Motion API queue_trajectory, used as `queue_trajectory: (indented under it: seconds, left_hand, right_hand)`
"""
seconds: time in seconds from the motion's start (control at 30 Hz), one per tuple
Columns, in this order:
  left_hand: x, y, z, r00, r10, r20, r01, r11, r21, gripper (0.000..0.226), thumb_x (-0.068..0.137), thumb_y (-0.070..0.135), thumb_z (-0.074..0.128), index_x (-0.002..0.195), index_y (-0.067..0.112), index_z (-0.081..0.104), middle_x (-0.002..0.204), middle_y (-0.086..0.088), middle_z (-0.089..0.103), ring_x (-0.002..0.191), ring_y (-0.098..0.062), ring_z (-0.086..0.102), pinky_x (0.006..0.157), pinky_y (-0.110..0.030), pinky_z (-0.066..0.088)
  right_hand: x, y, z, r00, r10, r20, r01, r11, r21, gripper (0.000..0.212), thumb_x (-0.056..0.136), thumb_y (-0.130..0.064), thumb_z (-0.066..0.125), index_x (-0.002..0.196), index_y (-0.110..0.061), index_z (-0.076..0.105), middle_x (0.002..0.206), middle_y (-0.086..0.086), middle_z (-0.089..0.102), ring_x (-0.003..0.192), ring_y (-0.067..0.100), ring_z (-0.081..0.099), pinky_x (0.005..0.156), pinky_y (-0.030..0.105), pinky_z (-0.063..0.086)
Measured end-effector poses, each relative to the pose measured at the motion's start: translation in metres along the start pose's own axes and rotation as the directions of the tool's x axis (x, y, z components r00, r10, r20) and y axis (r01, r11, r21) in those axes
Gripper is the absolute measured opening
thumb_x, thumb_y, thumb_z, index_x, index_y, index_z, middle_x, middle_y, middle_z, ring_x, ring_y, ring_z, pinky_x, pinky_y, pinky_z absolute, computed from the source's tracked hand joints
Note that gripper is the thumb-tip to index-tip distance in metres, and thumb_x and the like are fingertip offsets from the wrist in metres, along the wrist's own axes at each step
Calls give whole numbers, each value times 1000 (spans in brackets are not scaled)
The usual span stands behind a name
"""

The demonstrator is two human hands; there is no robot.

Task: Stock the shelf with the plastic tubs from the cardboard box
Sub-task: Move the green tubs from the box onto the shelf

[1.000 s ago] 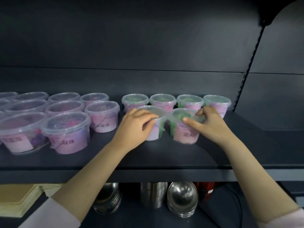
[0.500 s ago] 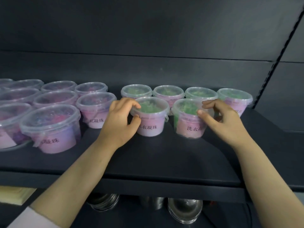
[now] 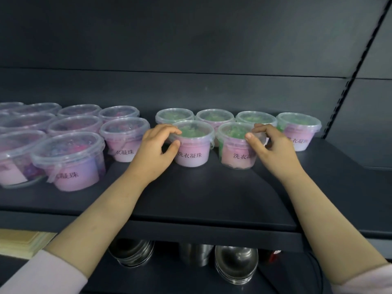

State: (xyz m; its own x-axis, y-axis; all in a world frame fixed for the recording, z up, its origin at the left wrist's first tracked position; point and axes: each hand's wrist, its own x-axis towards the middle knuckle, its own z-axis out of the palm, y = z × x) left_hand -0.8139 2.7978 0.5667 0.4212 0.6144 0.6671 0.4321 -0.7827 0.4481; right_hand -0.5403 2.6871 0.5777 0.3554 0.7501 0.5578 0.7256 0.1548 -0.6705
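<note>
Left hand (image 3: 156, 151) curled round left front green tub (image 3: 192, 145); right hand (image 3: 273, 149) pinched on right front green tub (image 3: 237, 147). Both tubs seated upright on shelf (image 3: 201, 194).

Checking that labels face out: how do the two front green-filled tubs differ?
The left front tub shows all its label text; the right front tub has its text partly covered by the thumb, with green showing left of the label. The left hand grips the first at its left side, the right hand the second at its right. Both stand upright, lidded, on the shelf.
</note>
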Motion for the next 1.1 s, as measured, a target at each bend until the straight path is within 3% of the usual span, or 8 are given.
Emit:
queue_trajectory:
  seconds: [0.13, 0.27, 0.4, 0.53, 0.73, 0.9, 1.0, 1.1]
  left_hand:
    - [-2, 1, 0, 1000, 3, -1, -3, 1000, 1, 22, 88, 22, 61, 110, 25, 61, 118, 10, 57, 117, -21, 48, 99, -19, 28]
    - [-1, 0, -2, 1000, 4, 16, -4, 1000, 15, 23, 89, 26, 59, 113, 27, 60, 122, 11, 56, 120, -17, 46, 100, -16, 25]
    - [-3, -1, 0, 1000, -12, 25, 12, 1000, 21, 26, 88, 36, 54, 114, 34, 56, 123, 19, 52, 121, -11, 41, 97, -10, 23]
    - [-2, 2, -1, 1000, -7, 14, 6, 999, 47, 27, 89, 38, 52, 115, 35, 55, 124, 21, 50, 120, -8, 37, 100, -20, 25]
    - [-1, 8, -1, 990, 141, -21, -139, 988, 64, 26, 93, 34, 48, 115, 30, 61, 122, 18, 54, 119, -10, 43, 103, -28, 34]
    - [2, 6, 7, 995, 103, -7, -102, 992, 70, 22, 93, 34, 46, 113, 35, 56, 116, 20, 55, 116, -8, 42, 101, -22, 30]
    - [2, 11, 9, 993, 112, -31, -109, 990, 87, 23, 92, 23, 54, 114, 26, 60, 118, 12, 58, 114, -12, 46, 99, -31, 37]
    - [-3, 22, -1, 993, 104, -53, -98, 989, 108, 28, 91, 17, 58, 119, 18, 62, 126, 2, 57, 118, -19, 49, 100, -39, 40]
  right_hand:
    - [-11, -5, -9, 996, -85, -23, 84, 994, -64, 30, 88, -38, 62, 110, -18, 66, 124, -3, 61, 123, 15, 49, 106, 38, 38]
    - [-15, -9, -15, 991, -131, -15, 130, 989, -74, 15, 83, -27, 70, 97, -21, 69, 103, -15, 65, 107, 11, 55, 95, 16, 34]
    - [-14, -11, -13, 990, -142, 5, 142, 984, -111, 16, 80, -28, 73, 93, -20, 71, 101, -8, 67, 106, 18, 55, 96, 24, 35]
    - [-12, -10, -14, 988, -151, 10, 151, 978, -143, 19, 80, -33, 71, 95, -21, 70, 102, -7, 66, 106, 21, 54, 95, 23, 34]
    - [-16, -14, -13, 942, -333, -32, 317, 919, -236, 14, 83, -26, 70, 93, -16, 71, 96, -7, 67, 97, 15, 58, 94, 20, 36]
    - [-15, -16, -13, 961, -275, -16, 265, 939, -219, 11, 81, -19, 74, 91, -17, 70, 92, -9, 66, 90, 13, 56, 90, 20, 38]
    - [-15, -28, -13, 984, -178, 1, 175, 967, -183, 11, 83, -21, 71, 94, -18, 70, 97, -11, 66, 95, 9, 55, 92, 22, 40]
    - [-24, -49, -20, 991, -23, 129, 40, 990, -135, 24, 85, -34, 68, 108, -29, 68, 112, -22, 63, 108, -7, 51, 90, 1, 32]
